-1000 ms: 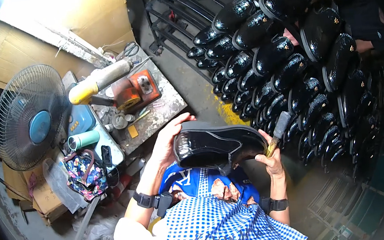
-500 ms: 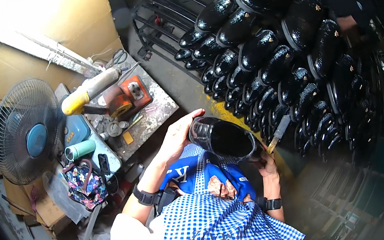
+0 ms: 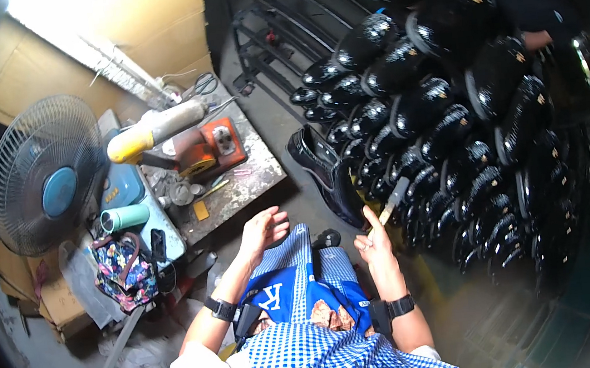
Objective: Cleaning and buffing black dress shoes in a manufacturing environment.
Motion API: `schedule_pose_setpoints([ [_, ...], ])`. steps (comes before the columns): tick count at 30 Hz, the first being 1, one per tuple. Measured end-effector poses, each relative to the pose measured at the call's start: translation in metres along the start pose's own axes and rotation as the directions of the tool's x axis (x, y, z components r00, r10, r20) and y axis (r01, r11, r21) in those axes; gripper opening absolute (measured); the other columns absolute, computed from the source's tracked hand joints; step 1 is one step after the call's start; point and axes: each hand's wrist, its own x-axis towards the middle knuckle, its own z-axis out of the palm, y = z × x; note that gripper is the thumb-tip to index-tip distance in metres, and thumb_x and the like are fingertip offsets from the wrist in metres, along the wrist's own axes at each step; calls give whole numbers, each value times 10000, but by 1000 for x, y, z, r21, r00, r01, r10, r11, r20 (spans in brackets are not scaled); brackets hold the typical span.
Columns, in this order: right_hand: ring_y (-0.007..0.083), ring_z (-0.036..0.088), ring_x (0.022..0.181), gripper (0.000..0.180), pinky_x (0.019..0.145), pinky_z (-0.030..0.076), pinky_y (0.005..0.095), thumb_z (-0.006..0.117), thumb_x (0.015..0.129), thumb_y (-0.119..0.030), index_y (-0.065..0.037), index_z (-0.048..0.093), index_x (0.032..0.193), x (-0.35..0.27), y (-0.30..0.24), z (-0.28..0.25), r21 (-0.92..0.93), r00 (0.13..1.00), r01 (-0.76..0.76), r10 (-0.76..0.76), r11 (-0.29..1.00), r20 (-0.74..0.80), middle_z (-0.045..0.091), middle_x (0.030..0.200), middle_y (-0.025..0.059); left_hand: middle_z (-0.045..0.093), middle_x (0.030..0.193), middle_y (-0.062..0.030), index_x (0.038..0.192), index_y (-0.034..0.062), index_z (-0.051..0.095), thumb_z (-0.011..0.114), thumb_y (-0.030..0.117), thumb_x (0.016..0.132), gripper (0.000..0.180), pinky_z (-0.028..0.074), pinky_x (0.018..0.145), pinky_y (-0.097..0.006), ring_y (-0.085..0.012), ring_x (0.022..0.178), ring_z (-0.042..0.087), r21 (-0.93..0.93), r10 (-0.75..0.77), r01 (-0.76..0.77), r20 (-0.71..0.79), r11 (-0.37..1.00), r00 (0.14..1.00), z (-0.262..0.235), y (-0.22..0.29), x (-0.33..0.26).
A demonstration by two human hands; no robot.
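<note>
A glossy black shoe (image 3: 324, 175) with an open top stands beyond my hands, apart from both, beside rows of similar black shoes. My left hand (image 3: 265, 231) is empty, its fingers loosely bent and apart, in front of the workbench corner. In my right hand (image 3: 375, 245) is a slim tool (image 3: 392, 204) with a yellowish handle and a flat grey end; its exact kind is unclear. The index finger lies along the handle, while the other fingers curl in. A blue checked apron and a blue cloth (image 3: 278, 293) cover my lap.
On the left, a worn workbench (image 3: 239, 197) carries an orange-red device (image 3: 222, 145), a yellow-and-grey tool (image 3: 153, 133) and scissors (image 3: 205, 84). Beside it are a fan (image 3: 58, 191), a green tumbler (image 3: 124, 217) and a flowered bag (image 3: 126, 270). Racked black shoes (image 3: 440, 125) fill the right; another person's hand (image 3: 537, 40) shows behind.
The shoe has left my hands and now stands upright farther away, by the rack. My left hand has lowered, and my right hand has moved left with the tool.
</note>
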Motion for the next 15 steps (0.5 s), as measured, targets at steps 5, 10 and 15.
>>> schedule_pose_setpoints([
  [5, 94, 267, 329, 625, 342, 232, 214, 724, 688, -292, -230, 373, 1201, 60, 7, 79, -169, 990, -26, 2, 985, -142, 325, 603, -1, 580, 1055, -144, 1172, 15, 450, 401, 211, 908, 332, 519, 680, -283, -209, 830, 617, -85, -36, 13, -275, 996, 961, -78, -46, -8],
  [10, 97, 284, 331, 492, 332, 243, 223, 787, 609, -274, -119, 447, 929, 107, 33, 155, -303, 990, 69, -103, 951, -100, 395, 611, -5, 574, 1068, -152, 1169, -1, 446, 361, 186, 912, 328, 519, 686, -293, -225, 838, 617, -165, -100, 28, -448, 986, 888, -132, -84, -26],
  [15, 86, 299, 346, 449, 329, 261, 222, 792, 595, -280, -120, 441, 824, 133, 59, 213, -390, 989, 107, -137, 915, -50, 454, 623, -1, 565, 1082, -159, 1177, -8, 428, 335, 168, 912, 332, 514, 697, -301, -242, 857, 611, -241, -160, 33, -530, 970, 833, -156, -111, -37],
])
